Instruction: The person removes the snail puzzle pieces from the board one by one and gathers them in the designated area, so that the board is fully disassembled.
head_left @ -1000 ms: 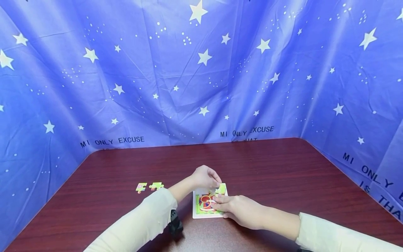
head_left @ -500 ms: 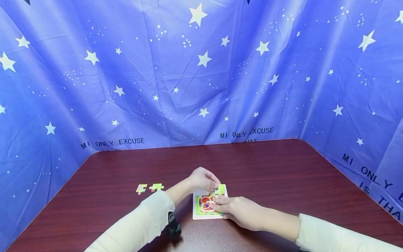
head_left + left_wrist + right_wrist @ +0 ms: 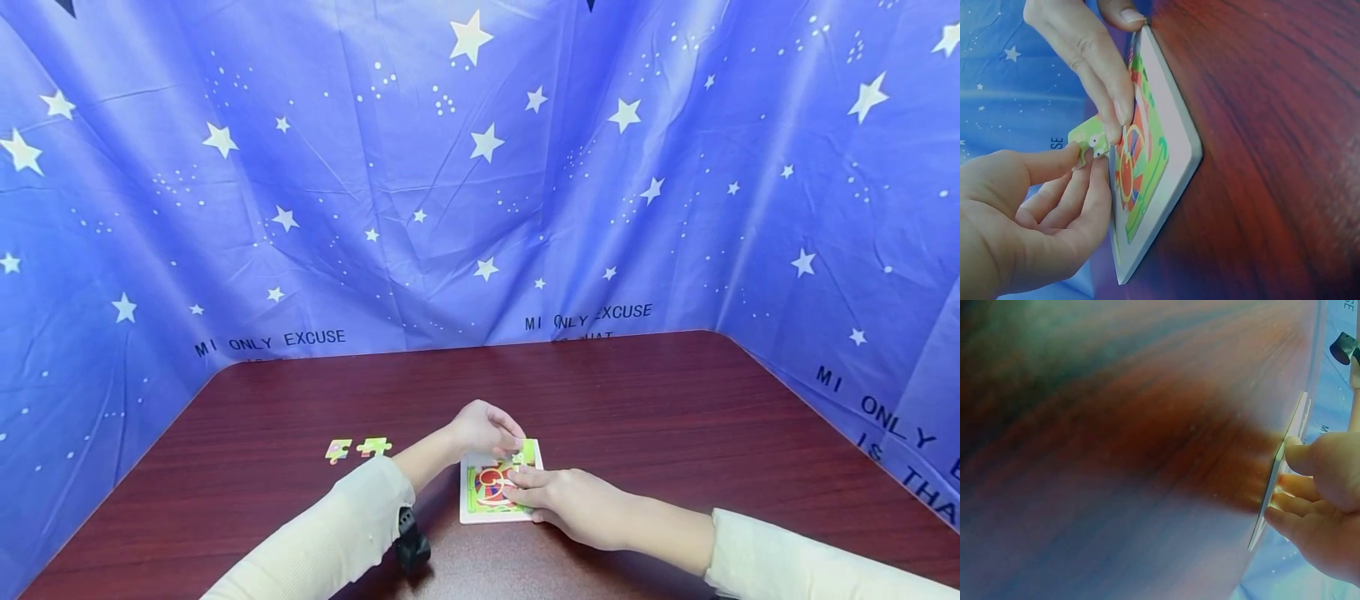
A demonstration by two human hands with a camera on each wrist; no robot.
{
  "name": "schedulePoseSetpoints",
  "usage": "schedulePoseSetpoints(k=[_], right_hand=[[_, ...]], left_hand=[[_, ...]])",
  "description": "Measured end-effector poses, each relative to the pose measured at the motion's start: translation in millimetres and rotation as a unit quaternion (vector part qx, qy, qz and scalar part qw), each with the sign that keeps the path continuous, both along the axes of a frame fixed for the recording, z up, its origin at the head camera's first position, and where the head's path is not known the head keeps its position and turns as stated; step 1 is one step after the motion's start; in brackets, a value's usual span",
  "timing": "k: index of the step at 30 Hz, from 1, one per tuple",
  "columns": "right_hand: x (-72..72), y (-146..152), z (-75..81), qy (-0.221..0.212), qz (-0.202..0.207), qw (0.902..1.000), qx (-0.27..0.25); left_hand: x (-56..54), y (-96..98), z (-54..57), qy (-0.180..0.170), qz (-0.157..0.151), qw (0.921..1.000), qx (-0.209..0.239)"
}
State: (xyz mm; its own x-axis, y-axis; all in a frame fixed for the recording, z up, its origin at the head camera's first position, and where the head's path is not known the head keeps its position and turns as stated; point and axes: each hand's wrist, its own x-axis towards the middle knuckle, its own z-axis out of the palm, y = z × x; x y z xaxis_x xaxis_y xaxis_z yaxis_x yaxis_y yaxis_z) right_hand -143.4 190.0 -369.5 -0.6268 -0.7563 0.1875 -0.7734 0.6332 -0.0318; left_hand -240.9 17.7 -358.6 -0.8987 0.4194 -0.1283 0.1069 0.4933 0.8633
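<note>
A square puzzle board [image 3: 463, 492] with a white rim lies on the table, its picture green with a red and blue round pattern. At its far right corner my left hand [image 3: 483, 427] pinches a green puzzle piece [image 3: 1088, 133] with printed eyes. The left wrist view shows that piece tilted up between thumb and fingertips, touching or very near the board. My right hand [image 3: 581, 504] rests on the board's right side, with straight fingers [image 3: 1107, 81] pressing the picture and the thumb [image 3: 1297, 456] at the edge. Both hands cover parts of the picture.
Two loose puzzle pieces, a green and pink one [image 3: 338, 451] and a green one [image 3: 373, 447], lie on the dark red table [image 3: 247, 475] to the left of the board. A blue star-printed curtain [image 3: 420, 167] stands behind the table and along its sides.
My left hand has shifted slightly left and nearer, still pinching the puzzle piece at the board's far corner. The right hand holds its place. The head view has tilted a little.
</note>
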Motion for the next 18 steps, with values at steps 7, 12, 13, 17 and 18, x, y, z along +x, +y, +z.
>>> schedulePoseSetpoints(k=[7, 12, 13, 17, 18], right_hand=[[-0.1, -0.1, -0.5, 0.002, -0.001, 1.0000, 0.000], [0.2, 0.1, -0.4, 0.000, -0.004, 1.0000, 0.003], [0.2, 0.1, -0.3, -0.001, -0.004, 1.0000, 0.003], [0.3, -0.3, 0.4, -0.003, -0.006, 1.0000, 0.004], [0.4, -0.3, 0.6, -0.004, -0.007, 1.0000, 0.004]], left_hand=[[1.5, 2.3, -2.3, -0.009, 0.008, 0.9994, 0.032], [0.7, 2.0, -2.7, -0.010, 0.024, 0.9988, 0.041], [-0.2, 1.5, -2.3, -0.011, 0.031, 0.9984, 0.045], [-5.8, -2.3, 0.8, -0.022, 0.068, 0.9950, 0.070], [-7.5, -3.7, 1.4, -0.027, 0.073, 0.9940, 0.076]])
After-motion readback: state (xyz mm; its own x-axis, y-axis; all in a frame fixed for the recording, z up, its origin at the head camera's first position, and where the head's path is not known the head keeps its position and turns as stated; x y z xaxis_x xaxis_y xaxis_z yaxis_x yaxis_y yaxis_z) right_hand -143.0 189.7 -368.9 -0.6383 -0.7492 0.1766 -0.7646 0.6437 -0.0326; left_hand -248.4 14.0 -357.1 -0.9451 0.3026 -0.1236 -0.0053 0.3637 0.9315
